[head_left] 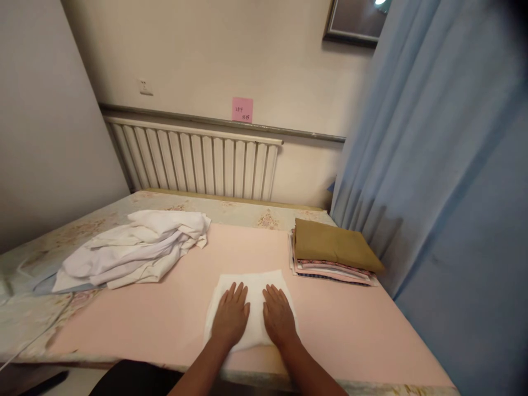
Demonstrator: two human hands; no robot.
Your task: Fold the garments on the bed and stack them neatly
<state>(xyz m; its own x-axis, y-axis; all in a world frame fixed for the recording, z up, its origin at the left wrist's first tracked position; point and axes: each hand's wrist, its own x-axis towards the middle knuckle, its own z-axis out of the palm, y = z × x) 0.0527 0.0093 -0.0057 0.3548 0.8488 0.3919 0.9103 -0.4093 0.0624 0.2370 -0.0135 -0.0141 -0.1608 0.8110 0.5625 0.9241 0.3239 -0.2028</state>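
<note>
A folded white cloth (pixel 256 308) lies flat near the front edge of a pink sheet. On its left half rests my left hand (pixel 231 314), palm down with the fingers stretched forward. My right hand (pixel 279 313) lies palm down on the right half in the same way. A strip of white cloth shows between the two hands. Neither hand grips anything.
On the left is a heap of crumpled white cloth (pixel 140 250). A stack of folded fabric with a brown piece (pixel 336 242) on top sits at the right. Behind are a radiator (pixel 198 159) and wall; a blue curtain (pixel 429 154) hangs right. A cord (pixel 45 330) runs front left.
</note>
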